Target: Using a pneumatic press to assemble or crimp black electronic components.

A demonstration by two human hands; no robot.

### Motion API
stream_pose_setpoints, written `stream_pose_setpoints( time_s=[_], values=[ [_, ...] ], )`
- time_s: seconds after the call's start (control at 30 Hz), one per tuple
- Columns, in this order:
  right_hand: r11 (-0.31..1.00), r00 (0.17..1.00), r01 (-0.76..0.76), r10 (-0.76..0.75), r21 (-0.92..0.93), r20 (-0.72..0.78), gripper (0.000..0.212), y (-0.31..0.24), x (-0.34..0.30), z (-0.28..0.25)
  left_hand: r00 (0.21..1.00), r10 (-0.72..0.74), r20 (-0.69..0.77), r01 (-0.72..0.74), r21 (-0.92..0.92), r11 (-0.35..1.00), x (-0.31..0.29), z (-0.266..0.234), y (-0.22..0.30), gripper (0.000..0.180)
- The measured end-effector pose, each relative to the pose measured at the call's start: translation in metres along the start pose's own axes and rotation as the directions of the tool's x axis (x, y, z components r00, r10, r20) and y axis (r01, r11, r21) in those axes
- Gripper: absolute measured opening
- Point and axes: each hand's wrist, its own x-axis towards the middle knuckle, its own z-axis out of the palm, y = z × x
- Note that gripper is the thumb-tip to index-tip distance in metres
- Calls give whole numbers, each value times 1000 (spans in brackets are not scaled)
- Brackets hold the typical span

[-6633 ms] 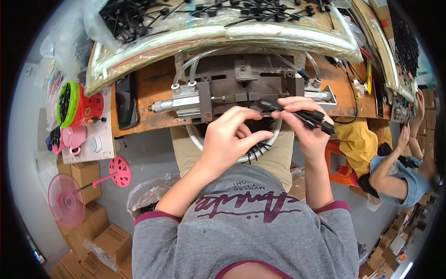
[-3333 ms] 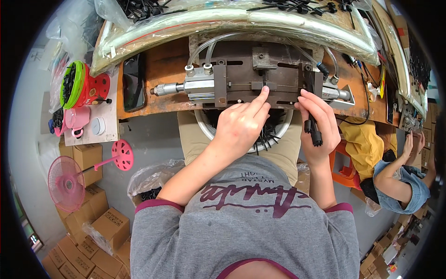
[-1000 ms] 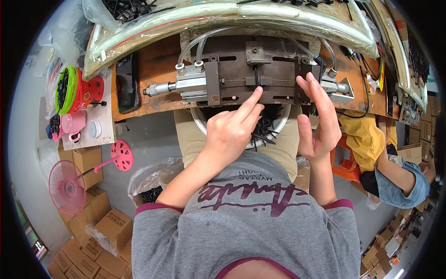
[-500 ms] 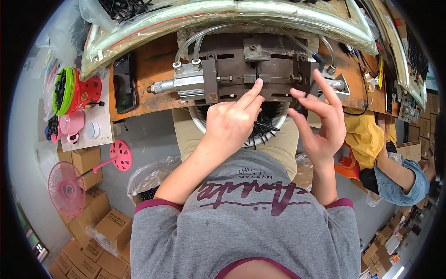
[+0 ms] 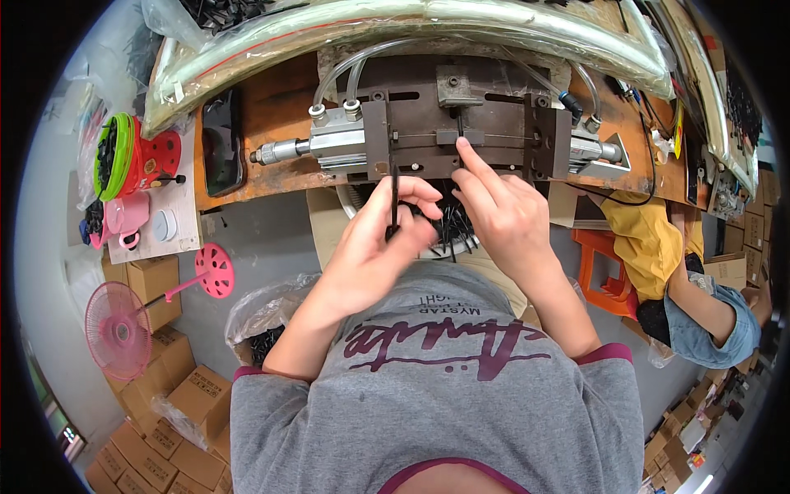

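Note:
A dark metal fixture (image 5: 420, 160) is bolted to the bench in front of me, with a small block (image 5: 448, 137) at its middle. A thin black piece stands in line with that block, below the upper clamp (image 5: 453, 86). My right hand (image 5: 508, 218) has its index finger stretched onto the block's near edge, its other fingers loosely bent. Left of it, my left hand (image 5: 362, 255) holds a thin black rod (image 5: 394, 198) upright at the fixture's near edge; its thumb is blurred. Below the hands, several black rods (image 5: 454, 226) lie in a round container on my lap, partly hidden.
Silver air cylinders (image 5: 339, 142) with clear hoses flank the fixture. A phone (image 5: 222, 144) lies at the bench's left, near a red and green bucket (image 5: 152, 160). A pink fan (image 5: 119, 329) and cardboard boxes (image 5: 202, 399) stand lower left. Another person's arm (image 5: 704, 305) shows at right.
My left hand has drawn back from the block and now holds a black rod. My right hand has come in from the right, and its index finger has replaced the left one at the block.

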Motion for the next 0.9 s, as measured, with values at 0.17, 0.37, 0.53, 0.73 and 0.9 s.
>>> stream_pose_setpoints(
  time_s=[0.17, 0.37, 0.53, 0.73, 0.9],
  values=[
    [998, 997, -8, 13, -68, 80, 22, -1, 5, -1, 988, -76, 133, 109, -257, 960, -4, -4, 10, 41],
    [992, 994, -71, 62, 104, 91, 20, 0, 9, -9, 966, -128, 227, 180, -225, 958, -7, -4, 20, 46],
    [356, 845, -509, 380, 784, 376, 15, -9, 21, -35, 949, -174, 262, 243, -261, 934, -13, -3, 25, 47],
    [44, 890, -398, 262, 916, 374, 13, -27, 31, -40, 972, -158, 172, 188, -171, 967, -17, 5, 26, 33],
    [89, 867, -343, 413, 935, 279, 21, -28, 42, -36, 998, -9, -63, 16, 107, 994, -8, 11, 41, 26]
  ],
)
